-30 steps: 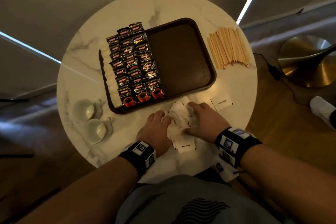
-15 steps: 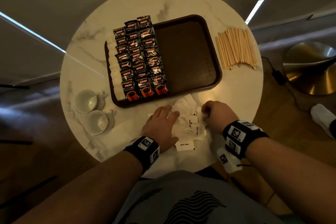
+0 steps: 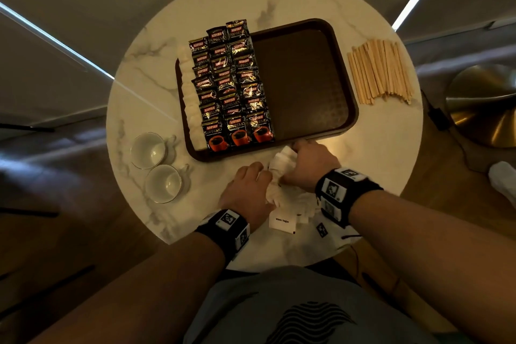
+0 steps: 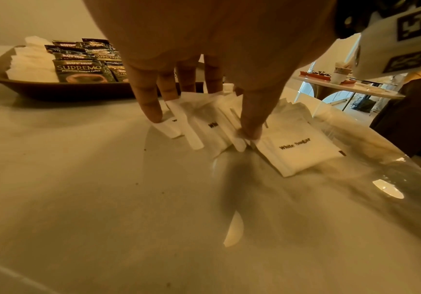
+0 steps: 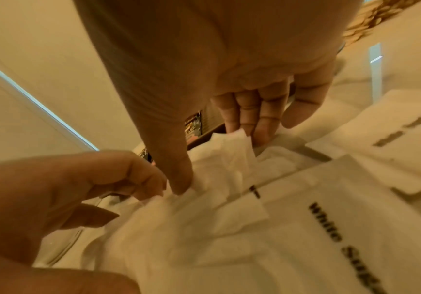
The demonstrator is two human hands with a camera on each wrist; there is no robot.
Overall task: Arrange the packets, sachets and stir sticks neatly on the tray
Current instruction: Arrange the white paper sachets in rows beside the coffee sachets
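Observation:
A brown tray [image 3: 301,84] holds three columns of black coffee packets [image 3: 231,86] and a row of white sachets [image 3: 190,103] along its left side; its right half is bare. Wooden stir sticks [image 3: 379,71] lie on the table right of the tray. In front of the tray, a bunch of white sugar sachets [image 3: 284,156] stands on edge between both hands. My left hand [image 4: 201,125] pinches it between thumb and fingers. My right hand [image 5: 219,161] grips the same bunch from the other side. A loose sachet [image 3: 283,222] marked White Sugar lies flat by my left wrist.
Two empty glass cups [image 3: 148,149] [image 3: 163,183] stand on the round marble table [image 3: 377,165], left of the tray. The table's front edge is close behind my wrists. A brass lamp base [image 3: 480,103] and a cable lie on the floor at the right.
The sachets that lay spread between my hands are now pushed together into a bunch. My right hand has moved in toward the left hand and closer to the tray's front edge.

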